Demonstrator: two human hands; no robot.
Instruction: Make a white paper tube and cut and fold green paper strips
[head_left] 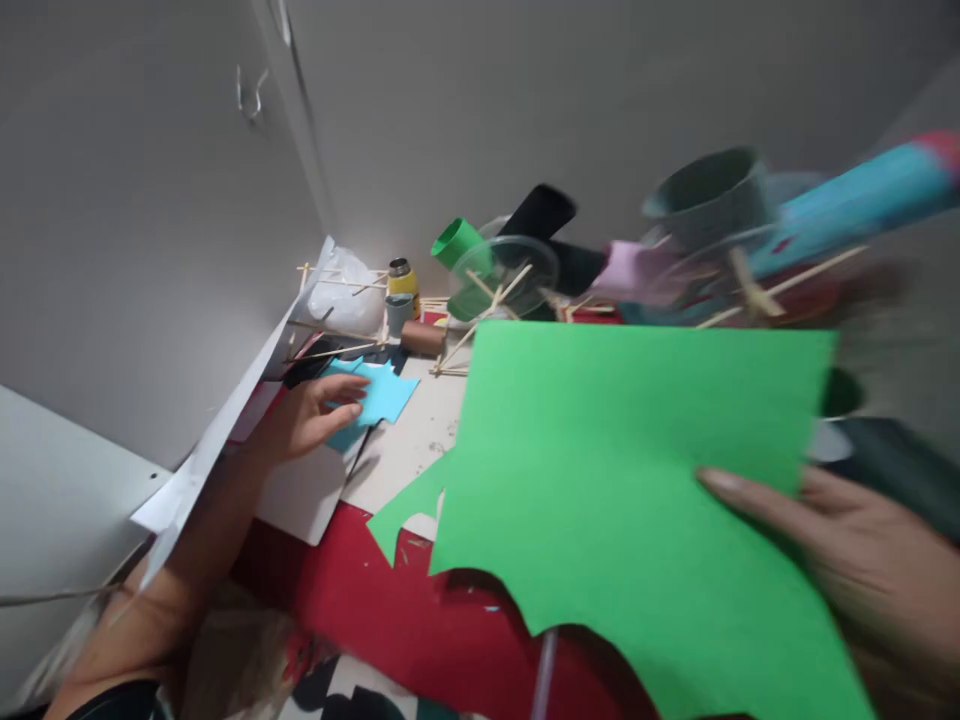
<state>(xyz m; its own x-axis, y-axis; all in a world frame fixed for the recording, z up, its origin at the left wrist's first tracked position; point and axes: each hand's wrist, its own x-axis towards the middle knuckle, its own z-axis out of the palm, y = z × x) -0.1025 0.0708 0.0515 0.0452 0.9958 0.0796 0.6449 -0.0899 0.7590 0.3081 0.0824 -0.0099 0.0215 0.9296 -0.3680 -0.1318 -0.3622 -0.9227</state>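
Note:
My right hand [862,550] grips a large green paper sheet [600,440] at its right side, thumb lying on the near face. The sheet's lower edge has curved cut-outs. My left hand [319,410] is over cut light-blue paper [390,390], fingers stretched and thumb apart; whether it touches the paper I cannot tell. Just left of the sheet, partly hidden by it, is a green paper scrap [409,505]. A white sheet [240,420] leans upright beside my left forearm.
Stick frames [480,320], a yellow bottle [403,280] and a brown paper tube [423,338] stand at the back. Clear plastic containers hold coloured rolls, including a blue roll [855,205] at the right. A red surface [360,590] lies in front; grey walls enclose the back and left.

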